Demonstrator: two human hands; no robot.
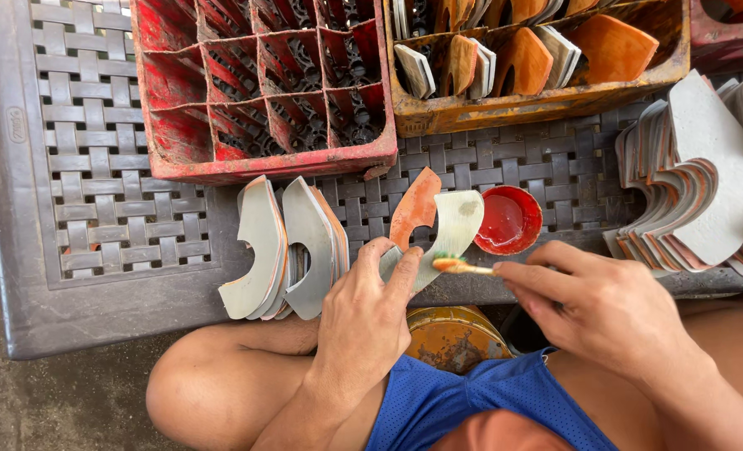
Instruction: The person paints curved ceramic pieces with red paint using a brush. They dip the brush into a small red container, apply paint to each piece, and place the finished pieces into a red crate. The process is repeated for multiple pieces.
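My left hand [370, 309] grips a curved flat grey piece [455, 225] with a second piece behind it, whose orange face [415, 206] shows. My right hand [593, 305] holds a small brush [459, 266], its orange-smeared tip touching the lower edge of the grey piece. Just right of the pieces stands a round red dish of red paint [509, 220]. A leaning stack of similar grey pieces [284, 246] rests on the table's front edge to the left of my left hand.
A brown woven-pattern plastic table [96, 167] carries a red divided crate [263, 83] and an orange crate [538, 104] filled with orange-coated pieces. Large fanned piles of grey pieces [697, 184] lie at right. A rusty round tin [455, 334] sits between my knees.
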